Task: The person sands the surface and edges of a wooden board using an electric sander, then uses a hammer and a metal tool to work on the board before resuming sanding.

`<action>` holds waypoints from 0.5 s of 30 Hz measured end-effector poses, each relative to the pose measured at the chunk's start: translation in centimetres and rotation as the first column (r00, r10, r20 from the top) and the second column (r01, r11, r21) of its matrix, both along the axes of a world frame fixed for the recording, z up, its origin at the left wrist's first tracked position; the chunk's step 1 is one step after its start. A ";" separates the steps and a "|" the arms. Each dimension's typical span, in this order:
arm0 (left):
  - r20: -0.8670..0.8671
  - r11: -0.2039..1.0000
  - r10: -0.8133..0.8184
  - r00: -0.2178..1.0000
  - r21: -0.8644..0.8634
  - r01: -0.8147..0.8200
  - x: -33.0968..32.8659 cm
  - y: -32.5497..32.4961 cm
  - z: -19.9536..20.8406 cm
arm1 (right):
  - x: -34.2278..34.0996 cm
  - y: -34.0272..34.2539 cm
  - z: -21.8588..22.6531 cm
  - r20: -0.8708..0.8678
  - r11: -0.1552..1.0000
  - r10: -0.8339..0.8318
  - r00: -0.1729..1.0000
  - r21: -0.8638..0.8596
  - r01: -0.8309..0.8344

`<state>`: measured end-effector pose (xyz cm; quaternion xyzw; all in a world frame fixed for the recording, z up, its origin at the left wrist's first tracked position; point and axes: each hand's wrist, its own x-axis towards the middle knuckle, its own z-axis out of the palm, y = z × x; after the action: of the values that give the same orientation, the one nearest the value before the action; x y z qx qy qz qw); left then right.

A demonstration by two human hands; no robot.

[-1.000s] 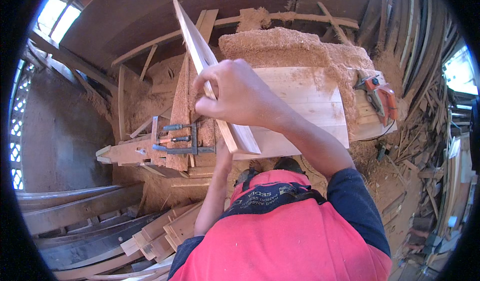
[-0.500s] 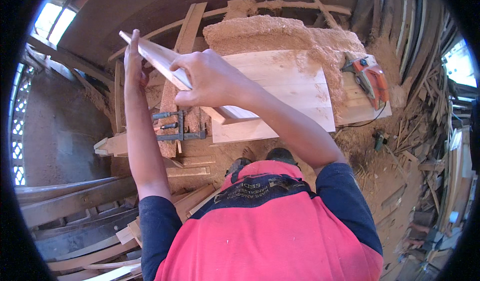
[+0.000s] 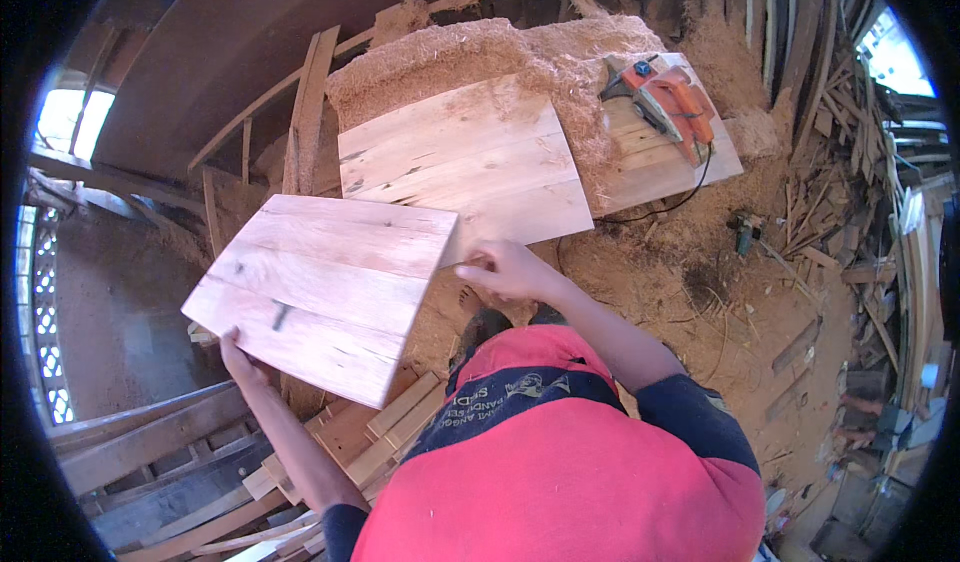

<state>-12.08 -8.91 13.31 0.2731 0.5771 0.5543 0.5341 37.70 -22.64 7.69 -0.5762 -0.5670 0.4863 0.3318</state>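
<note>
A flat panel of joined pale wood boards (image 3: 320, 287), with a dark knot on its face, is held tilted at the left. My left hand (image 3: 240, 357) grips it by its near left edge, thumb on the face and fingers hidden behind. Just beyond the panel's right edge is my right hand (image 3: 515, 272), its fingers bent and the thumb a little apart, with nothing visible in it. A second joined-board panel (image 3: 470, 157) lies on the work surface beyond, partly covered by the held one and dusted with shavings.
An orange electric planer (image 3: 675, 107) rests on another board (image 3: 635, 162) at the right, its black cord trailing. Heaped wood shavings (image 3: 430, 62) lie along the back. Wood strips (image 3: 390, 422) are piled at the lower left, and scrap wood (image 3: 850, 152) is stacked along the right.
The held panel has turned from edge-on to showing its broad face, and has come lower and nearer. My right hand has let go of it and moved right; my left hand has come down with it.
</note>
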 end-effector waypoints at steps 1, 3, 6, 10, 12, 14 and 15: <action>0.060 0.999 0.009 0.998 0.034 -0.011 -0.3 -2.3 -1.4 | 0.9 -1.6 -0.3 -0.077 0.981 -0.004 0.997 -0.196 -0.012; 0.083 0.994 0.005 0.997 0.112 -0.014 2.3 -6.3 -4.3 | 1.7 -4.8 -1.2 -0.151 0.916 -0.012 0.989 -0.398 -0.049; 0.241 0.993 0.054 0.969 0.090 -0.077 12.7 -10.1 -6.9 | 3.8 -8.1 -3.5 -0.450 0.811 -0.274 0.850 -0.583 -0.048; 0.349 0.991 0.024 0.937 0.115 -0.069 21.2 -11.6 -10.4 | 8.8 -9.5 -6.6 -0.253 0.851 -0.489 0.835 -0.348 0.393; 0.369 0.992 0.090 0.925 0.047 -0.115 25.0 -13.1 -11.0 | 11.3 -10.2 -9.0 -0.248 0.873 -0.476 0.844 -0.247 0.420; 0.352 0.996 0.078 0.933 -0.065 -0.058 23.9 -15.7 -15.6 | 13.1 -10.3 -10.5 -0.252 0.836 -0.528 0.811 0.014 0.548; 0.346 0.992 0.075 0.935 -0.121 -0.034 23.1 -17.5 -16.7 | 13.9 -11.0 -9.9 -0.213 0.836 -0.549 0.809 -0.122 0.535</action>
<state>11.06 -26.39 -3.41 0.1235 0.5108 0.5750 0.6271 51.63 -33.66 -2.21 -0.6601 -0.3210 0.4531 0.5059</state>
